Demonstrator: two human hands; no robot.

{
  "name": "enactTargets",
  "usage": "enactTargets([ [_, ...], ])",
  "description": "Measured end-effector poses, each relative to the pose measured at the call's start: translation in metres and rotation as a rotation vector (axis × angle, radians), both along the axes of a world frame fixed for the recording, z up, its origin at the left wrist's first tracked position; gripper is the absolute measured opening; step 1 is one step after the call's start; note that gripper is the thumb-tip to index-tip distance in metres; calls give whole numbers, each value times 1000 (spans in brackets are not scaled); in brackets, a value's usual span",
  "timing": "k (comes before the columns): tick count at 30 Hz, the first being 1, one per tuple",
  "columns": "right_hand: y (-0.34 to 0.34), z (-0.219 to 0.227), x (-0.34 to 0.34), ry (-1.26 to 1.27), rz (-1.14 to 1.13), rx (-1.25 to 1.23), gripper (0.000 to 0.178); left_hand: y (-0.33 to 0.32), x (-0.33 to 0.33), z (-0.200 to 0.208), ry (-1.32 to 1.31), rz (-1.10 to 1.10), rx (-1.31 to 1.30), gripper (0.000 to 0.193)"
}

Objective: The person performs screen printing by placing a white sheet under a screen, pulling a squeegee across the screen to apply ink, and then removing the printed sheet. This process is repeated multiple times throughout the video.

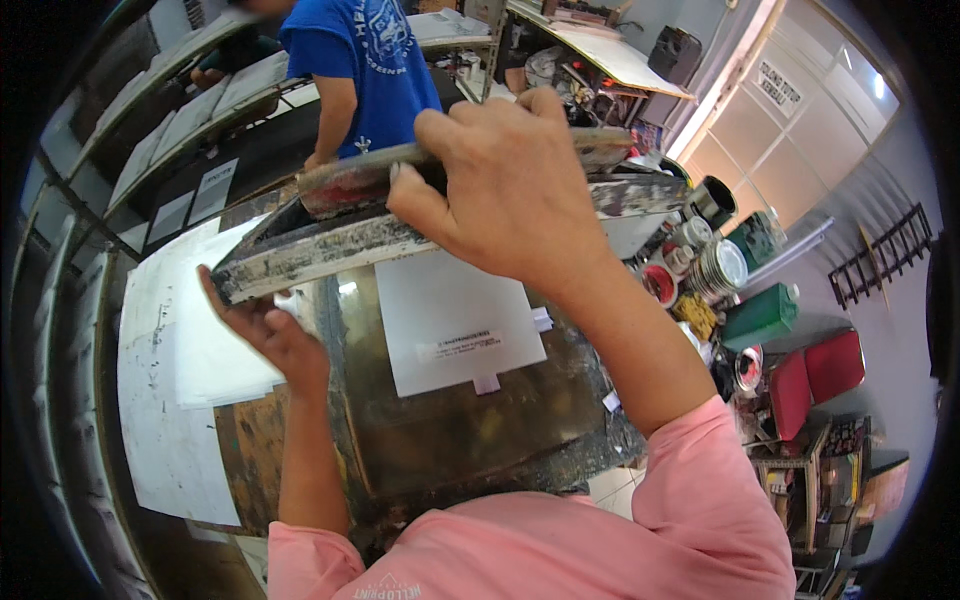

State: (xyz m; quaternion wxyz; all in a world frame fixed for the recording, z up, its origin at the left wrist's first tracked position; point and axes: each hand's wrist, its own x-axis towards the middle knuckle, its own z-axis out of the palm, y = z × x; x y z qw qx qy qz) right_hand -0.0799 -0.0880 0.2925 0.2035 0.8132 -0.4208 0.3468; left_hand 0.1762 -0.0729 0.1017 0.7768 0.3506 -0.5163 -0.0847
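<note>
My right hand (505, 190) is closed over the top of a long wooden squeegee (345, 180) with red and dark ink stains. The squeegee rests inside an ink-smeared screen printing frame (330, 245), which is raised and tilted above the table. At the frame's left corner, my left hand (275, 335) grips the wood, with one finger up along its end. Beneath the frame lies a white sheet of paper (455, 350) with small dark print, between little tape tabs. The frame's mesh is hidden from this angle.
A stained worktable (450, 440) carries a stack of white paper (215, 350) at left. Ink tubs (720, 265), a green jug (760, 318) and a red chair (815, 380) stand at right. A person in a blue shirt (365, 70) stands across the table, near racks of sheets.
</note>
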Motion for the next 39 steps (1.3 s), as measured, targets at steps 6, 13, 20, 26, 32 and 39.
enactTargets([
  [6, -35, 28, 2, -17, -15, 22, 38, -146, 1, -106, -560, -17, 622, 27],
  [13, -47, 33, -11, 34, 35, 12, 38, -227, -1, -163, -714, 103, 406, 24],
  [20, -42, 36, -13, 32, 58, -38, 39, -151, 82, -83, -382, -49, 857, 28],
  [26, -31, 17, -2, 16, 33, -133, 41, 5, 200, -157, -131, 369, 727, 28],
  [32, -17, 10, 3, -44, 54, -97, 40, 56, 337, -125, -369, 834, 834, 41],
  [39, -9, -7, 1, -50, 68, -139, 41, 81, 215, -91, -1468, 472, 660, 94],
])
